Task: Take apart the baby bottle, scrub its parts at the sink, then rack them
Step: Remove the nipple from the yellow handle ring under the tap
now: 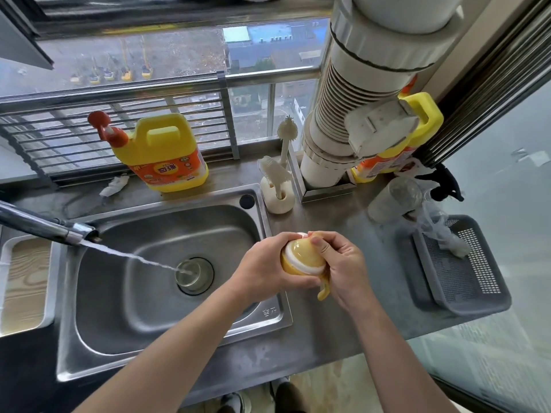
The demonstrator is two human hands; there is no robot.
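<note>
both hands grip the yellow baby bottle (301,257) over the surface (343,317) beside the sink (167,332): left hand (262,269) wraps its base, right hand (343,263) clasps its top.

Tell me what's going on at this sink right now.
A person holds a yellow baby bottle in both hands over the sink's right edge, the left hand cupping one side and the right hand gripping the other. The bottle looks to be in one piece, not yet taken apart. The tap runs water into the sink. The brushes stand in their holder behind it, and a grey basket sits on the counter to the right.
</note>
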